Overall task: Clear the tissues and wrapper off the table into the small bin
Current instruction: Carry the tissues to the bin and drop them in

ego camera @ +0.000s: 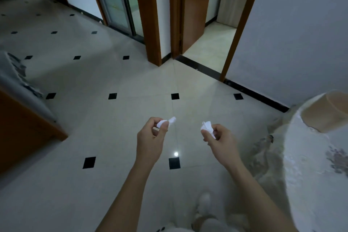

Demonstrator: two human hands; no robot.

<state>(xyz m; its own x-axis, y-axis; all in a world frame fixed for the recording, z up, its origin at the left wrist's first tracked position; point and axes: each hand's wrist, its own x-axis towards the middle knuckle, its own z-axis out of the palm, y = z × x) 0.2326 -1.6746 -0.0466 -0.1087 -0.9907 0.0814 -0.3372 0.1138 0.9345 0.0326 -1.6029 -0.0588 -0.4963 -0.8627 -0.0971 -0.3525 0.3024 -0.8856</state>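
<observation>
- Far left: a wooden cabinet (22,133) draped with a grey cloth stands on the tiled floor (113,128), which is pale with small black squares.
- Left of centre: the left hand (150,137) is held out over the floor. Its thumb and fingers (164,126) pinch a crumpled white tissue (166,121), and a twisted end pokes out to the right.
- Right of centre: the right hand (220,141) is level with the left, near it but not touching. Its fingers curl round a second crumpled tissue (207,128), most of which shows above the fingertips.
- Beyond the hands: an open doorway (207,43) with a brown wooden frame leads to another room.
- Right edge: a round counter (310,175) is covered by a white patterned cloth. On its far side sits a tan open-topped container (327,113). It may be the small bin, though blur and the frame edge make that uncertain.
- Progress, as a judgement: the task looks partly done. Two tissues are off the counter and in hand, but neither is in a bin yet. The wrapper is not visible anywhere, so it may remain to be collected. What is left is to bring both hands over the bin and let go.
</observation>
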